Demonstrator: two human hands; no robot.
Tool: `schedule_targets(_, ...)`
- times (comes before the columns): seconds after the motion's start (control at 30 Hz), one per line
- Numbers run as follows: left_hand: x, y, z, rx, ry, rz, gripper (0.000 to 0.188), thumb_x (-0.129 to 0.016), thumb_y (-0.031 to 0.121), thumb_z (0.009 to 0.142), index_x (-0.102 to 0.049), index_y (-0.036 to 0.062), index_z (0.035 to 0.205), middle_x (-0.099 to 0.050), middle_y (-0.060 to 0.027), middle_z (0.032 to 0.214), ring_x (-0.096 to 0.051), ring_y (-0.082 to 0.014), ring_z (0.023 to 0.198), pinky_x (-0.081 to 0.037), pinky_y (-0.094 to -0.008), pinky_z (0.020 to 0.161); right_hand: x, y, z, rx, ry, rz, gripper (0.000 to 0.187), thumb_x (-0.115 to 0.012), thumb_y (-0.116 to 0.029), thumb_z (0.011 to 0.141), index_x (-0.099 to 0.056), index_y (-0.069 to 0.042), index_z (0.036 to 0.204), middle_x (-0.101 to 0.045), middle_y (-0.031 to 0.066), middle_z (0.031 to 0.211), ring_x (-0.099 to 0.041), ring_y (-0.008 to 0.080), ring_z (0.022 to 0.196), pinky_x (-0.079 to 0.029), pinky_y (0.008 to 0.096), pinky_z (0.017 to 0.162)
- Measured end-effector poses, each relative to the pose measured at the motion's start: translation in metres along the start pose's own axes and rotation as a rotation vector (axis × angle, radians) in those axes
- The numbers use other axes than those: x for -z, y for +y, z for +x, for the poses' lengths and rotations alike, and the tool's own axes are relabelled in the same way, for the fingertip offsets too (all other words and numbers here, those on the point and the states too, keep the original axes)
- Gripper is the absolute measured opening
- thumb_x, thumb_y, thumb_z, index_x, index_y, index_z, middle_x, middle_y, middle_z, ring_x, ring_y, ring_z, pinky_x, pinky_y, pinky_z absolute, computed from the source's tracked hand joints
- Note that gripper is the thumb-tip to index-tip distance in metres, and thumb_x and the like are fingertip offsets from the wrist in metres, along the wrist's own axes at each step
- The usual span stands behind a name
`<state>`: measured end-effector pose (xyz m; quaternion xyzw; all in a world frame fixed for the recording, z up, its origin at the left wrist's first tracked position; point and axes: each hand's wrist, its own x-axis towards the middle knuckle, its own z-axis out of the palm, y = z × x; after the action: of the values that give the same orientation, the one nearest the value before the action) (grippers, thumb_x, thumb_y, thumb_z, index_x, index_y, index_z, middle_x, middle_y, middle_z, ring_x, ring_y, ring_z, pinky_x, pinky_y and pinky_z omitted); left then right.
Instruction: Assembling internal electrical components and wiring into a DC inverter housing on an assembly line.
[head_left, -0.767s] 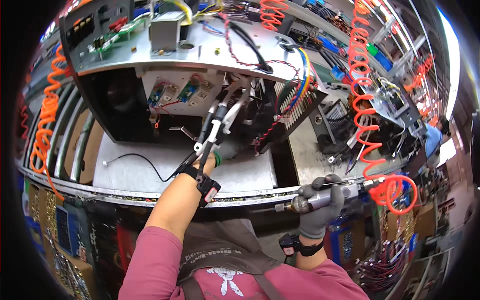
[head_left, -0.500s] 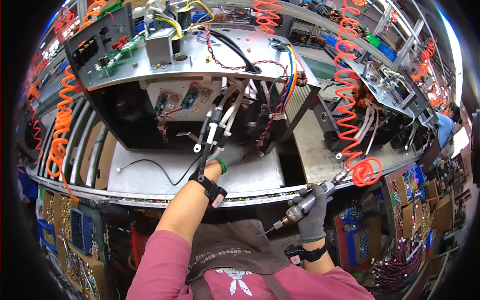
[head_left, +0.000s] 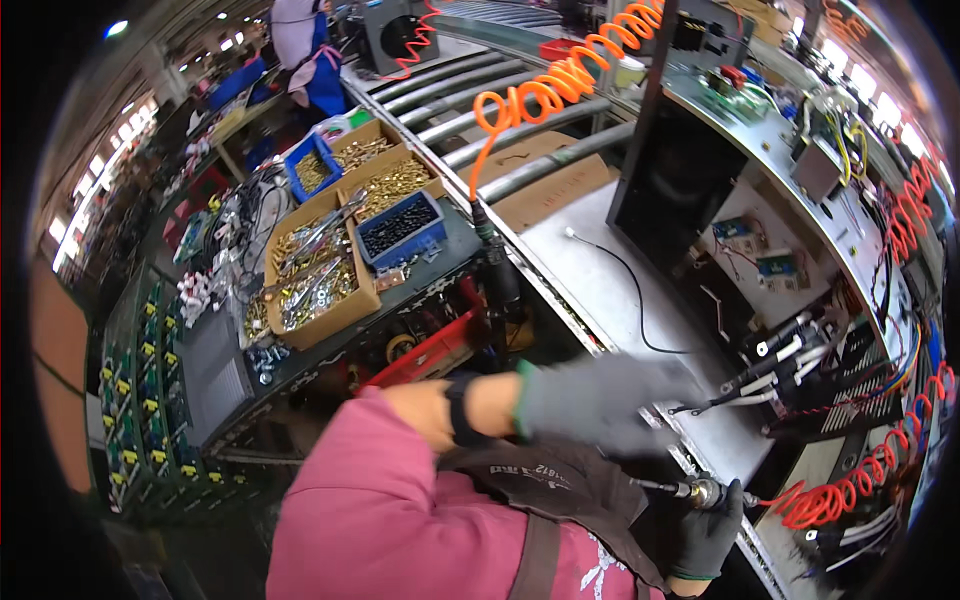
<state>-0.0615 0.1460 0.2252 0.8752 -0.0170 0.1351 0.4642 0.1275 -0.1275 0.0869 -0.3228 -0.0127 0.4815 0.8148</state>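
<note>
- The conveyor (head_left: 600,300) carries a black machine case (head_left: 690,190), open toward the person, set back from the near edge.
- A dark table (head_left: 455,240) adjoins the conveyor's near edge on the left; by its right edge stand a cardboard box (head_left: 330,328) and a blue bin (head_left: 415,250) of screws.
- The left hand (head_left: 605,405), gloved and blurred, stretches rightward over the conveyor's near edge, elbow bent, forearm across the body; whether its fingers are open or closed I cannot tell.
- The right hand (head_left: 708,540), gloved, sits low by that edge, fingers curled around a power screwdriver (head_left: 705,492), whose bit points left toward the apron.
- A thin black cable (head_left: 640,290) lies along the conveyor, left of the case.
</note>
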Motion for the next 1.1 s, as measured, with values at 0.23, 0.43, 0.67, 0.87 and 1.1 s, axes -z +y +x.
schedule_targets(0.23, 0.141, 0.004, -0.086, 0.674, 0.570, 0.311, 0.036, -0.064, 0.023, 0.083, -0.060, 0.0021, 0.112, -0.065, -0.0079, 0.099, -0.060, -0.0141, 0.093, -0.047, -0.0288, 0.085, -0.060, 0.025, 0.023, 0.456, 0.039, -1.081, 0.027, -0.055, 0.001, 0.089, -0.045, 0.003, 0.114, -0.057, 0.0060, 0.093, -0.054, 0.0115, 0.081, -0.047, 0.0235, 0.073)
schedule_targets(0.43, 0.282, -0.115, -0.123, 0.928, 0.212, 0.945, 0.041, -0.064, 0.023, 0.075, -0.062, 0.0058, 0.112, -0.066, -0.0145, 0.103, -0.063, -0.0255, 0.091, -0.048, -0.0340, 0.083, -0.077, 0.021, 0.030, 0.370, 0.161, -1.334, 0.023, -0.055, -0.008, 0.089, -0.053, 0.001, 0.110, -0.061, 0.0088, 0.098, -0.058, 0.0153, 0.090, -0.049, 0.0283, 0.077)
schedule_targets(0.67, 0.309, -0.211, -0.176, 1.212, 0.105, 0.732, 0.051, -0.062, 0.001, 0.064, -0.055, -0.0003, 0.114, -0.062, -0.0204, 0.109, -0.059, -0.0318, 0.103, -0.047, -0.0363, 0.089, -0.072, 0.003, 0.024, 0.020, 0.511, -0.165, 0.032, -0.054, -0.022, 0.091, -0.048, -0.003, 0.116, -0.057, 0.0108, 0.097, -0.062, 0.0252, 0.077, -0.053, 0.0327, 0.069)
schedule_targets(0.87, 0.339, -0.265, -0.212, 1.217, 0.307, 0.510, 0.026, -0.074, 0.015, 0.068, -0.060, 0.0004, 0.084, -0.062, -0.0109, 0.070, -0.060, -0.0215, 0.055, -0.050, -0.0337, 0.050, -0.072, -0.035, 0.041, 0.838, 0.426, -1.830, 0.029, -0.068, -0.015, 0.077, -0.057, -0.005, 0.102, -0.062, 0.0085, 0.090, -0.062, 0.0248, 0.081, -0.049, 0.0319, 0.073)
schedule_targets(1.1, 0.320, -0.236, -0.189, 1.093, 0.523, 0.518, 0.014, -0.061, 0.003, 0.061, -0.062, -0.0017, 0.074, -0.062, -0.0161, 0.066, -0.061, -0.0294, 0.049, -0.051, -0.0377, 0.047, -0.063, -0.074, 0.075, 0.225, -0.066, -2.161, 0.050, -0.071, -0.044, 0.071, -0.060, -0.012, 0.107, -0.056, 0.0118, 0.109, -0.055, 0.0315, 0.100, -0.043, 0.0427, 0.086)
